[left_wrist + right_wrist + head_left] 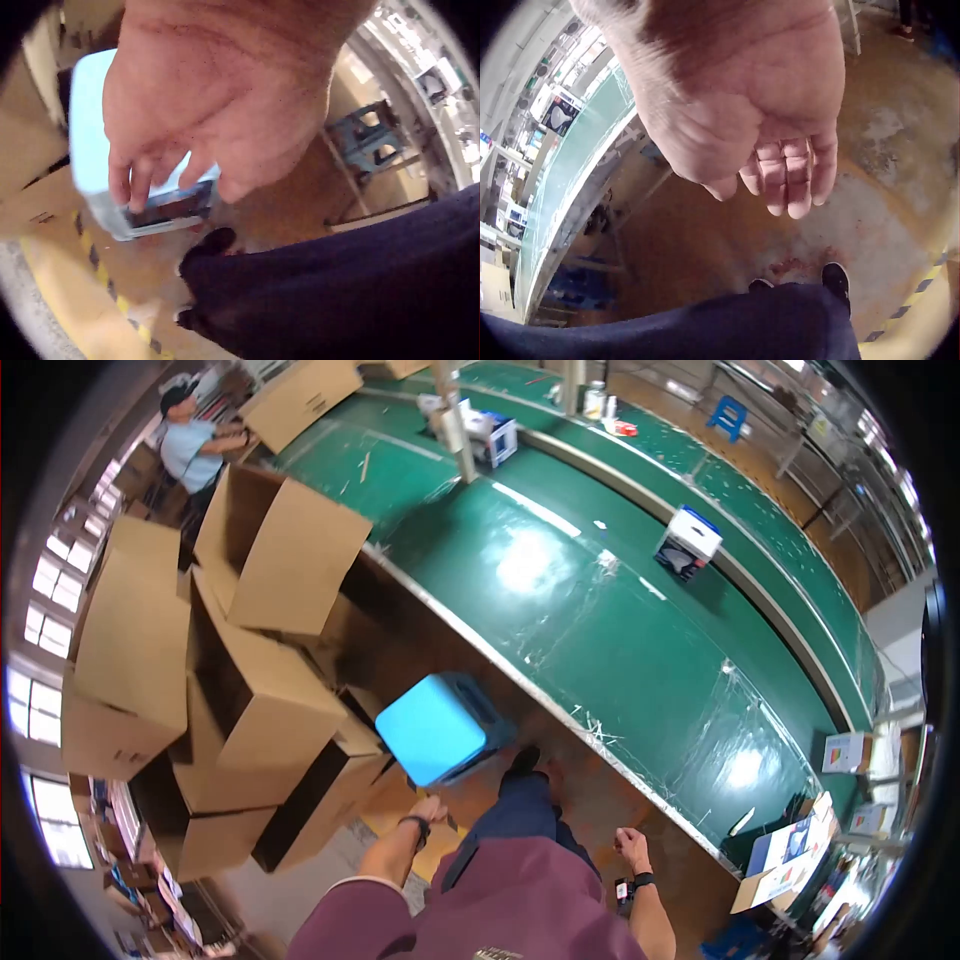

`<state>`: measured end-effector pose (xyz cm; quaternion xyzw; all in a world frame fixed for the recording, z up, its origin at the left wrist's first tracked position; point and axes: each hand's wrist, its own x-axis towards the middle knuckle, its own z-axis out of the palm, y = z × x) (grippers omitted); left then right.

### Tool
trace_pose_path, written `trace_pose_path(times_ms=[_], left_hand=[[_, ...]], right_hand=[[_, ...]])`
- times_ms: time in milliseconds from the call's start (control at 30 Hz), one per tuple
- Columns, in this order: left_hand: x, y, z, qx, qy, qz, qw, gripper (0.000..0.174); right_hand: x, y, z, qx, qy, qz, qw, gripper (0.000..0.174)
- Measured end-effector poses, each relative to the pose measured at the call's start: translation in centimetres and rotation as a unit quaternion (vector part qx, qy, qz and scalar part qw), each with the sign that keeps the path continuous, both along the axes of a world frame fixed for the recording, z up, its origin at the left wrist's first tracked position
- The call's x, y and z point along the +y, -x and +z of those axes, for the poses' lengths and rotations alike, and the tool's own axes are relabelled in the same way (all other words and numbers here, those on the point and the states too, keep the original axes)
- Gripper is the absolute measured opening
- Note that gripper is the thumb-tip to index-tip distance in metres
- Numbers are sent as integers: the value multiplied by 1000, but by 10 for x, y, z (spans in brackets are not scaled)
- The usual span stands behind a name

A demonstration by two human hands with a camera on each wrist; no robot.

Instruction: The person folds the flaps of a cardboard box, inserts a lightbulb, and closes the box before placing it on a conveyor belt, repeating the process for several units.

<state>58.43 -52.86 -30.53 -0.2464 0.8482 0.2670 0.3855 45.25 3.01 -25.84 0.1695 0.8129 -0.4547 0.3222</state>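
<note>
In the head view my left hand [430, 810] hangs low beside my body, just in front of a light blue plastic stool [425, 730]. The left wrist view shows this hand [217, 105] with loosely bent fingers and nothing held, overlapping the stool [88, 142]. My right hand [632, 848] is at my other side, between my body and the near edge of the green worktable [600, 680]. Seen from the right wrist, that hand [742, 105] has relaxed fingers and holds nothing; floor lies beneath it.
Open cardboard cartons [270, 700] are stacked to the left. A small printed box [690, 542] stands on the table, with another box [497, 440] farther back. An opened carton [790, 860] sits at the table's right end. Another person [190, 445] handles a large carton [300, 400] at far left.
</note>
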Motion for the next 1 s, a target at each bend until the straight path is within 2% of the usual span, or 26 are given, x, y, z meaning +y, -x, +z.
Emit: trace_pose_path(times_ms=[33,100,133,200,267,333,400,433,533,633,667,733,767,800,833,900,1000], left_hand=[[-1,-4,6,15,-43,-20,999,41],[-5,-6,3,43,-54,-50,996,44],[1,11,31,20,-44,-33,998,48],[-13,21,3,58,8,-22,998,55],[-25,46,3,58,79,11,995,62],[-44,79,-3,75,107,73,989,67],[-79,103,-30,113,125,113,979,68],[-94,121,-34,95,132,120,979,69],[-116,169,-38,84,185,156,967,69],[-147,220,-55,66,245,135,958,68],[-166,233,-72,73,211,156,962,71],[-214,251,-127,76,135,199,968,77],[-207,264,-120,-1,109,298,948,87],[-231,255,-140,-31,100,300,948,95],[-252,233,-164,-49,105,308,944,83],[-260,225,-171,1,76,276,958,50],[-246,234,-169,-30,138,259,956,47]], right_hand=[[9,-7,-14,27,-22,26,999,33],[6,-18,-23,13,-32,0,999,35],[5,-16,-26,11,-37,-9,999,37],[3,-27,-34,-7,-58,9,998,38],[-9,-30,-45,-9,-77,49,996,38],[-23,-29,-60,-3,-101,82,991,41],[-42,-12,-54,-36,-119,117,985,43],[-51,-2,-47,-57,-128,132,981,44],[-71,27,-71,-30,-152,176,972,51],[-91,50,-108,66,-65,188,978,47],[-98,43,-134,109,-45,167,979,47],[-107,52,-111,54,-38,178,982,47],[-111,68,-71,-124,-42,151,980,47],[-109,68,-51,-185,-37,126,974,46],[-106,55,-42,-201,-30,98,974,44],[-92,27,-46,-210,-35,47,976,42],[-80,-8,-45,-225,-47,-32,973,39]])
